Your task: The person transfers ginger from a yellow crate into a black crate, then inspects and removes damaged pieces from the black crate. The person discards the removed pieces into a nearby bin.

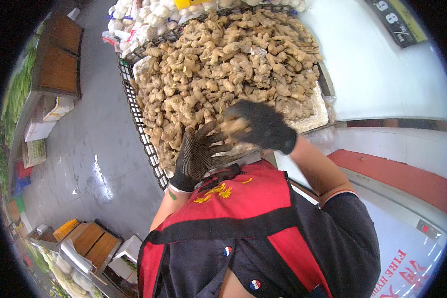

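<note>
A big heap of ginger roots (208, 70) fills the display before me, edged by a black plastic mesh (134, 108). My left hand (201, 152), in a dark knit glove with a dotted palm, lies at the near edge of the heap, palm up with its fingers apart, and holds nothing. Just to the right, my right hand (262, 126), in a black glove and blurred, is closed around a pale piece of ginger (235, 127). That piece is close to the fingertips of my left hand; whether they touch is unclear.
Garlic bulbs (158, 13) in net bags lie beyond the ginger. White foam (314, 115) edges the heap at right, beside a white panel (380, 82) with a price sign (396, 22). Grey floor (100, 130) runs along the left, with wooden vegetable stands (59, 70) and white boxes (41, 124).
</note>
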A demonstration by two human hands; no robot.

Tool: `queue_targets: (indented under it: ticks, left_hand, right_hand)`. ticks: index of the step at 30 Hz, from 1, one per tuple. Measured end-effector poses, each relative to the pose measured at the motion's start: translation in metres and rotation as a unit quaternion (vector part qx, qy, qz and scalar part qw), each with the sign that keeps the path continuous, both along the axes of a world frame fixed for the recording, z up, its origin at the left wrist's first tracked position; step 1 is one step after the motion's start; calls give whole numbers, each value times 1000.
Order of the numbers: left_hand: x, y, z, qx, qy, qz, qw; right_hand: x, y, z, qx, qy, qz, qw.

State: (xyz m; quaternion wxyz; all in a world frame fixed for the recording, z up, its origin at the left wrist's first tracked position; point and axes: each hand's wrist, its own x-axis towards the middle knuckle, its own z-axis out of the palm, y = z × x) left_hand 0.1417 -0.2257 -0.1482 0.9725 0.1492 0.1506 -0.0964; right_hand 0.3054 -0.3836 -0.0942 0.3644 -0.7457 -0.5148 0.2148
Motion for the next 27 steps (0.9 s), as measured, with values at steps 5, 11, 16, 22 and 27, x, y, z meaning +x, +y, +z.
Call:
queue_targets:
  ticks: [5,11,16,22,27]
  left_hand:
    - [4,-1,-12,-70,24,147,986]
    - [-15,-5,-8,658,-119,123,734]
    - [-10,-3,1,175,15,36,984]
    - [-13,4,-4,431,-52,63,898]
    - [-13,2,-13,316,-32,104,943]
  right_hand:
    - [-4,28,1,148,-114,31,982]
    - [165,-79,-3,-265,-248,-362,858]
    - [211,-127,-28,-404,-146,-368,825]
    - [221,-137,-36,-353,-198,-416,815]
    - [229,-154,-5,-226,78,-352,905]
